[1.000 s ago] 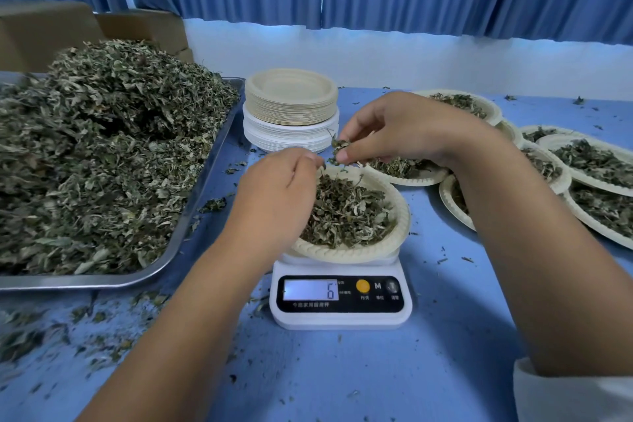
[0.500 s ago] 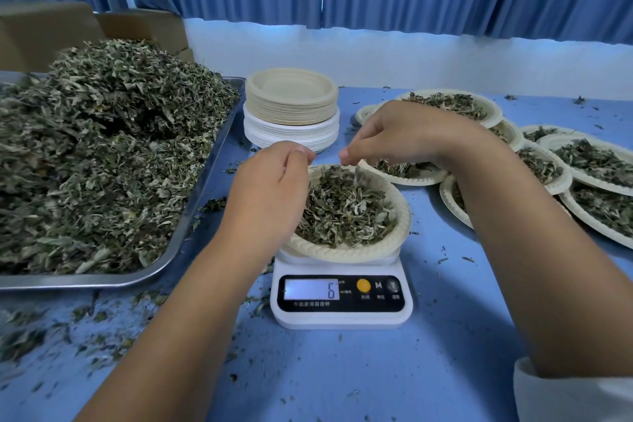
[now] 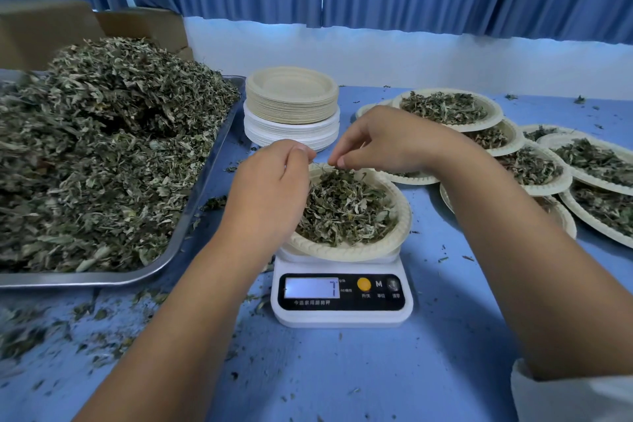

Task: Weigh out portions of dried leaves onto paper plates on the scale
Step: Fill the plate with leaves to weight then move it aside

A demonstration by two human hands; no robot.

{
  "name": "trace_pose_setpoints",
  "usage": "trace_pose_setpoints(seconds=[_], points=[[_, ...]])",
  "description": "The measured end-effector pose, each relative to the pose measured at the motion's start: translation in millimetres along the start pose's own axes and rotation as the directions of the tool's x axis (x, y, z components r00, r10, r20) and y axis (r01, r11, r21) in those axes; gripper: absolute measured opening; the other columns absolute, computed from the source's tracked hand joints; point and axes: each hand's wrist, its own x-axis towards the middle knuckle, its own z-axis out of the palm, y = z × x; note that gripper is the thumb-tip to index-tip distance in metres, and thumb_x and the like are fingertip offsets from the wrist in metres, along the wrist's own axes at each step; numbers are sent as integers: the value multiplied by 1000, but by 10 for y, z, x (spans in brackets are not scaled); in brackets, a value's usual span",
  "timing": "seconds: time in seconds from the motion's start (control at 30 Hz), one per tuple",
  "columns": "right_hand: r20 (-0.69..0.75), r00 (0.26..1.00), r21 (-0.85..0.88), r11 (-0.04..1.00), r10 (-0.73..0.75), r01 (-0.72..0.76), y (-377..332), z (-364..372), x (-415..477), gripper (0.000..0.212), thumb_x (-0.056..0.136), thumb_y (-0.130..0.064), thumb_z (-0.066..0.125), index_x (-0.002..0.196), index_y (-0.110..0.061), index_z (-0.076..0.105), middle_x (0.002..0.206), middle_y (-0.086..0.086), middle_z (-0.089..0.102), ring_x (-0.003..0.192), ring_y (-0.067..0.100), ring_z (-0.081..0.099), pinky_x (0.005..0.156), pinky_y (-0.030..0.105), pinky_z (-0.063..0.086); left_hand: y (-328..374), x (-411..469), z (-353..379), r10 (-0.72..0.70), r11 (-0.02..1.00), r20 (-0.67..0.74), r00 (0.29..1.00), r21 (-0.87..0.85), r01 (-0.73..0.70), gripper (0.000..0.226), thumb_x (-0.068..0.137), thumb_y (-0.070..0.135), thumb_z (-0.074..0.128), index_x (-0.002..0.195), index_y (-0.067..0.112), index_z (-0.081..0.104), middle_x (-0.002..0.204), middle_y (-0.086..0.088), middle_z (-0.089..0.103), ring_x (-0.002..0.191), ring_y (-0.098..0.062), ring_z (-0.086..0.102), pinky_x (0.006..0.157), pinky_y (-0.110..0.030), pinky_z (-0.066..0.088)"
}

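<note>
Dried green leaves [image 3: 342, 209] fill the round cream paper plate [image 3: 359, 250] on the white scale [image 3: 342, 317]; our left hand [image 3: 270, 188] and right hand [image 3: 387, 140] pinch thin stems [image 3: 320, 164].

Soft even light, wide-angle edge bending, sharp

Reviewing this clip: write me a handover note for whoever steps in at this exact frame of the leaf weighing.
Left grip: fingertips pinched over the far rim of the weighing plate; any scrap between them is too small to tell.
Right grip: pinched the same way, close beside it.
The scale under that plate reads 7.
Bulk leaves fill the tray at left; empty plate stack behind; filled plates at right.
Done: several portions.
Left: finish adjusting this one (target not shown), set it aside, take a fresh plate.
</note>
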Motion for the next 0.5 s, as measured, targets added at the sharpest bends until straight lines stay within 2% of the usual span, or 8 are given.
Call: trace_pose_setpoints(seconds=[0.07, 0.17, 0.27, 0.33, 0.4, 0.43, 0.5], points=[[-30, 1000, 46, 999, -8, 9, 11, -5, 5, 15, 86, -17, 67, 88, -28, 77, 69, -17, 69, 61, -8, 56, 52, 5, 40, -5, 5, -4, 2, 1000, -2, 1000, 0, -2, 31, 97, 26, 38, 97, 24, 69, 83, 20, 60, 78, 1, 53, 70, -27, 43], [-57, 998, 87, 996, -11, 16, 26, -19, 8, 13, 86, -16, 68, 87, -26, 77, 58, -20, 64, 49, -10, 51, 45, 3, 33, -25, 17, -9, -1, 1000, 2, 1000, 22, 1, 30, 97, 26, 39, 101, 25, 69, 79, 21, 57, 77, -6, 52, 67, -23, 40], [-43, 999, 72, 997, 18, -14, 38, -33, -6, 13, 85, -16, 69, 85, -27, 77, 64, -18, 68, 61, -4, 58, 53, 8, 43, -65, 39, -28, -21, 997, 7, 1000, 72, 20, 27, 97, 24, 41, 105, 26, 67, 75, 19, 54, 72, -6, 46, 62, -21, 36], [-37, 998, 33, 998, 55, -54, 52, -51, -18, 13, 84, -16, 69, 86, -26, 77, 74, -12, 72, 73, 4, 64, 67, 16, 50, -104, 58, -67, -46, 990, 25, 999, 132, 42, 26, 97, 20, 44, 111, 25, 65, 95, 14, 61, 81, -6, 51, 71, -22, 39], [-33, 993, -53, 992, 113, -115, 76, -80, -39, 9, 85, -17, 69, 89, -23, 75, 85, -7, 71, 83, 12, 65, 75, 26, 51, -158, 92, -127, -86, 973, 53, 995, 220, 72, 29, 95, 15, 47, 118, 23, 62, 118, 8, 61, 104, -10, 55, 84, -23, 39], [-23, 989, -111, 982, 148, -150, 95, -102, -52, 7, 85, -19, 70, 90, -21, 73, 89, -5, 70, 84, 15, 64, 73, 28, 50, -188, 112, -158, -117, 960, 71, 991, 265, 95, 30, 94, 15, 49, 121, 23, 61, 123, 6, 60, 109, -12, 55, 87, -25, 40], [29, 972, -204, 953, 234, -224, 139, -141, -77, 11, 85, -23, 70, 92, -15, 69, 92, 1, 69, 78, 18, 64, 64, 26, 47, -228, 143, -206, -191, 930, 114, 975, 339, 143, 31, 94, 18, 52, 123, 22, 59, 126, 5, 58, 110, -15, 55, 87, -27, 41]])
